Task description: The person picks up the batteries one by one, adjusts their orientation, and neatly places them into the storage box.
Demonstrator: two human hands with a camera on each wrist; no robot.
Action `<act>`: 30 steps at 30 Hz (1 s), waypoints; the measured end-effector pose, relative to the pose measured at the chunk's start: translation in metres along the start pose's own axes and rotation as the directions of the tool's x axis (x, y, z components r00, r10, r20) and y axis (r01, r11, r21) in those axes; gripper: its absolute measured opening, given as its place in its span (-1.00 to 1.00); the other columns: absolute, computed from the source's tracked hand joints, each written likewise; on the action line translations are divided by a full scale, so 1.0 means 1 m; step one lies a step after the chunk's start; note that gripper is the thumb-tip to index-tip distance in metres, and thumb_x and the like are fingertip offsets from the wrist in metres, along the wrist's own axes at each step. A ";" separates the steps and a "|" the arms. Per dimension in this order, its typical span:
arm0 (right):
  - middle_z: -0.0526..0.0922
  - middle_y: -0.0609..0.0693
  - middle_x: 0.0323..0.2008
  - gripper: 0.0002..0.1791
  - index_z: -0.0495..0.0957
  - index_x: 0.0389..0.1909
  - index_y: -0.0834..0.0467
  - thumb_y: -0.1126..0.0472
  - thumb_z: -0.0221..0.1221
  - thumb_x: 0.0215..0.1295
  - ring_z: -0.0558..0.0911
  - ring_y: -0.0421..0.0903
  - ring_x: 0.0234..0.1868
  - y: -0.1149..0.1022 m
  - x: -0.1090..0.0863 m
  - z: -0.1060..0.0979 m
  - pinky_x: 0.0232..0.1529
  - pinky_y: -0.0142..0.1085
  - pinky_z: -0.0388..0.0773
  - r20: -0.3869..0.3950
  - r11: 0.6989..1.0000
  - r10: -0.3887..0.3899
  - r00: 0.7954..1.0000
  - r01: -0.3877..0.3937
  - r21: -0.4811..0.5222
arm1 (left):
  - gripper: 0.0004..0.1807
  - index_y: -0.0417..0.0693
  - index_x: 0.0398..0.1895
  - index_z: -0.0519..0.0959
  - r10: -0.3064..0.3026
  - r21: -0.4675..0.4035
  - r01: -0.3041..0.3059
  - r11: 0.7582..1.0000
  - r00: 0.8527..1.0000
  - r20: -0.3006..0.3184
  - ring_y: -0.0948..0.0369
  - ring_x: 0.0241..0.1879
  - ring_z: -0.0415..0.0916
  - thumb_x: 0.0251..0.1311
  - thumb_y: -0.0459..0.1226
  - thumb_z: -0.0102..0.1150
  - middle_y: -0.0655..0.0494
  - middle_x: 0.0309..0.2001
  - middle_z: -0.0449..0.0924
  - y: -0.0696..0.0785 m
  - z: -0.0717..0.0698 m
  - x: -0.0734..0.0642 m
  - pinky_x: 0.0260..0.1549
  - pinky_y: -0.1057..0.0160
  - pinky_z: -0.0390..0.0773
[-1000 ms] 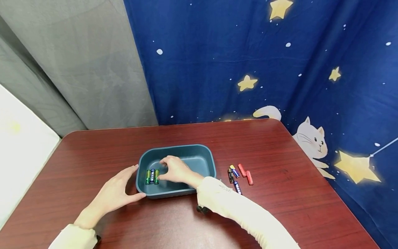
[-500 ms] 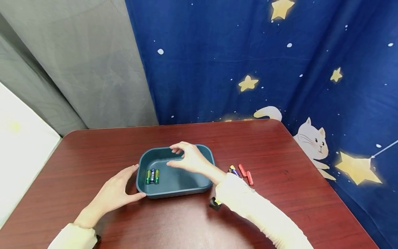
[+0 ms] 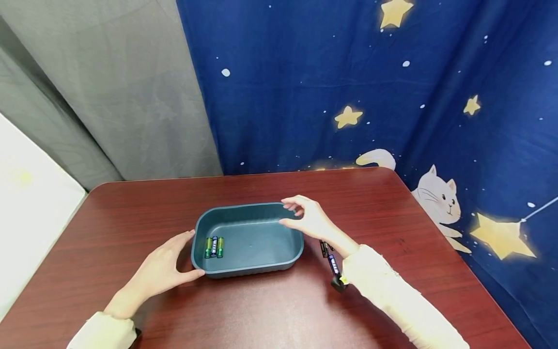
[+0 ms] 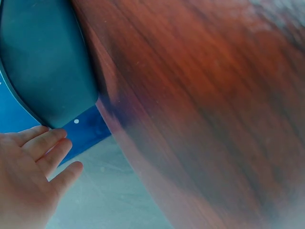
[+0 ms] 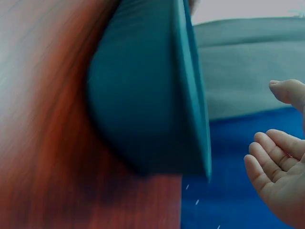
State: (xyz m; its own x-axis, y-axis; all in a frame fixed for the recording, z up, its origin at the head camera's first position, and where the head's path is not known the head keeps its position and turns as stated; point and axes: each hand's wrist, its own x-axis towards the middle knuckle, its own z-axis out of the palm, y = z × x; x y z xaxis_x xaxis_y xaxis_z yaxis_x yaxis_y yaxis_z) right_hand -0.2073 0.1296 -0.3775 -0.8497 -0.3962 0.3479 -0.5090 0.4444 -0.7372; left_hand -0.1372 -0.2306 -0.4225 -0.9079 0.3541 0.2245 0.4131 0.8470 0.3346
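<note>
A dark teal plastic bin (image 3: 257, 242) sits on the table. Three batteries lie side by side at its left end: a green one (image 3: 208, 247), a blue one (image 3: 214, 246) and another green one (image 3: 220, 247). My left hand (image 3: 159, 271) touches the bin's left end, thumb and fingers spread; the left wrist view shows its fingertips by the rim. Over the bin's right end hovers my right hand (image 3: 311, 220), fingers loosely bent and holding nothing, apart from the bin wall (image 5: 138, 86) in the right wrist view.
Right of the bin, a black battery (image 3: 324, 248) and a blue battery (image 3: 333, 264) lie on the brown table (image 3: 244, 310), partly under the right forearm, which hides the red batteries. A starry blue curtain (image 3: 283, 97) hangs behind the table.
My right hand has risen from beside the batteries in the bin and moved right to the bin's right end. The red batteries are now hidden behind that arm. The left hand stays put.
</note>
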 end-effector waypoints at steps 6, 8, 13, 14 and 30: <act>0.61 0.10 -0.19 -0.49 0.52 -0.02 0.21 0.25 0.37 -0.07 0.55 0.03 -0.16 0.027 -0.020 -0.023 -0.18 -0.21 0.55 -0.028 0.999 0.054 0.998 -0.054 -0.002 | 0.04 -0.21 0.24 0.28 0.001 0.002 -0.001 1.000 1.000 0.001 -0.02 0.14 0.30 -0.24 0.30 0.23 -0.11 0.17 0.34 0.000 0.000 0.000 0.00 -0.10 0.39; 0.60 0.12 -0.18 -0.49 0.51 -0.01 0.22 0.26 0.37 -0.07 0.54 0.07 -0.15 0.034 -0.027 -0.033 -0.16 -0.16 0.55 -0.037 0.997 0.071 0.997 -0.072 -0.018 | 0.04 -0.21 0.24 0.28 0.002 0.001 -0.002 1.000 1.000 -0.002 -0.02 0.14 0.30 -0.24 0.31 0.23 -0.10 0.17 0.34 0.000 0.000 0.000 0.00 -0.09 0.39; 0.59 0.24 -0.20 -0.51 0.49 -0.03 0.35 0.35 0.33 -0.05 0.53 0.15 -0.17 0.036 -0.047 -0.057 -0.15 0.00 0.53 -0.054 0.991 0.116 0.992 -0.119 -0.064 | 0.04 -0.21 0.24 0.28 0.002 0.003 -0.002 1.000 1.000 -0.003 -0.02 0.14 0.30 -0.24 0.31 0.22 -0.11 0.17 0.34 -0.001 0.000 -0.001 0.01 -0.09 0.38; 0.58 0.26 -0.20 -0.52 0.48 -0.04 0.37 0.37 0.33 -0.05 0.53 0.17 -0.18 0.035 -0.051 -0.061 -0.15 0.02 0.52 -0.055 0.989 0.128 0.990 -0.131 -0.067 | 0.04 -0.22 0.24 0.28 0.000 0.003 0.000 1.000 1.000 -0.003 -0.02 0.14 0.30 -0.24 0.31 0.22 -0.11 0.17 0.34 -0.001 0.000 -0.001 0.01 -0.09 0.38; 0.61 0.18 -0.24 -0.52 0.50 -0.09 0.37 0.29 0.36 -0.07 0.55 0.06 -0.24 0.099 -0.117 -0.092 -0.28 -0.25 0.59 0.033 0.978 0.153 0.988 -0.147 -0.151 | 0.04 -0.20 0.24 0.28 -0.001 0.008 0.001 1.000 1.000 0.000 -0.01 0.14 0.30 -0.24 0.31 0.22 -0.09 0.17 0.35 0.000 0.000 0.000 0.00 -0.09 0.39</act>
State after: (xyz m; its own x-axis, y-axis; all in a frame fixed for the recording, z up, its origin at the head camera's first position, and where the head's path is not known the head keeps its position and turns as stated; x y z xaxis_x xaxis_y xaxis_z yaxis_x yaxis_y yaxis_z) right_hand -0.1712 0.2942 -0.4380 -0.9127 -0.3496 0.2114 -0.3937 0.6139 -0.6842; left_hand -0.1368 -0.2305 -0.4222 -0.9082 0.3535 0.2243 0.4119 0.8503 0.3276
